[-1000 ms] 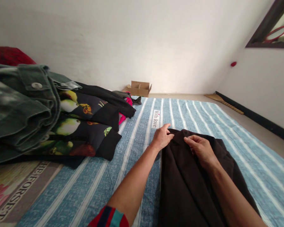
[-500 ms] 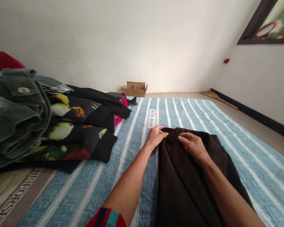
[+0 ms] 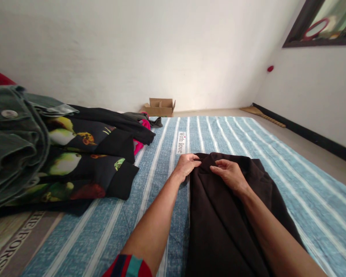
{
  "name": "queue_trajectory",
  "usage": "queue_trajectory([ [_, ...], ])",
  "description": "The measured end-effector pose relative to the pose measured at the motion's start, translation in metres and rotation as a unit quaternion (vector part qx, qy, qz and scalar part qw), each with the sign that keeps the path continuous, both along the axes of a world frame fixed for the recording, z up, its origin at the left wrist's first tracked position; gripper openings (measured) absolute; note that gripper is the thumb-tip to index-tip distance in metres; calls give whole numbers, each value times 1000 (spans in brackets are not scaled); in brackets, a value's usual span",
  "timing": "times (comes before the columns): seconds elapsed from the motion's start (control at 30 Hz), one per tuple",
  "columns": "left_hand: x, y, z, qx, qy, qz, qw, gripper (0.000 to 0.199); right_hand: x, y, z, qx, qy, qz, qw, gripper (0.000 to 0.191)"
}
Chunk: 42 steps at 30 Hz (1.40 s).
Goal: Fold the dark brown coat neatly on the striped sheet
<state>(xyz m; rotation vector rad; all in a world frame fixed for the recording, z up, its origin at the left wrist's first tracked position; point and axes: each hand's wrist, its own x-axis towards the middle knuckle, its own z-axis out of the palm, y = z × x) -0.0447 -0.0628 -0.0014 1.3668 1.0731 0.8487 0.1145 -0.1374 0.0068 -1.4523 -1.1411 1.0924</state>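
A dark brown garment (image 3: 219, 215) lies on the blue and white striped sheet (image 3: 158, 165), its upper edge facing the far wall. My left hand (image 3: 186, 166) pinches the garment's upper left corner between thumb and fingers. To its right, my right hand (image 3: 230, 174) has thumb and fingertips closed on the cloth a little below the upper edge. Soft folds run down the garment from between the hands. Its lower end passes out of view at the bottom, partly under my right forearm.
A heap of clothes with a grey denim piece (image 3: 14, 142) and a black fruit-print piece (image 3: 89, 169) lies at the left. An open cardboard box (image 3: 160, 107) stands by the far wall. A dark-framed window (image 3: 325, 42) is at upper right.
The whole view has shifted slightly, so things appear a little further left. Both hands keep their hold on the brown garment, with hardly any movement against it.
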Motion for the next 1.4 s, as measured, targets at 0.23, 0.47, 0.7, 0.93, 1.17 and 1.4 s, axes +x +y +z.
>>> queue_trajectory([
  [0.23,1,3,-1,-12,-14,32,999,11,0,1,0,3,-27,-30,999,32],
  [0.47,3,1,-4,-11,21,59,998,19,2,4,-7,15,-71,-42,996,33],
  [0.7,3,-2,3,-8,56,76,996,27,3,6,-10,10,-106,-41,994,38],
  [0.93,-9,-34,25,-30,51,113,992,45,3,9,-14,24,-119,-45,992,38],
  [1.17,-26,-104,42,-125,13,115,985,45,2,15,-16,36,-105,-41,993,26],
  [1.4,-22,-125,40,-171,25,45,984,12,3,15,-16,45,-108,-34,993,23],
])
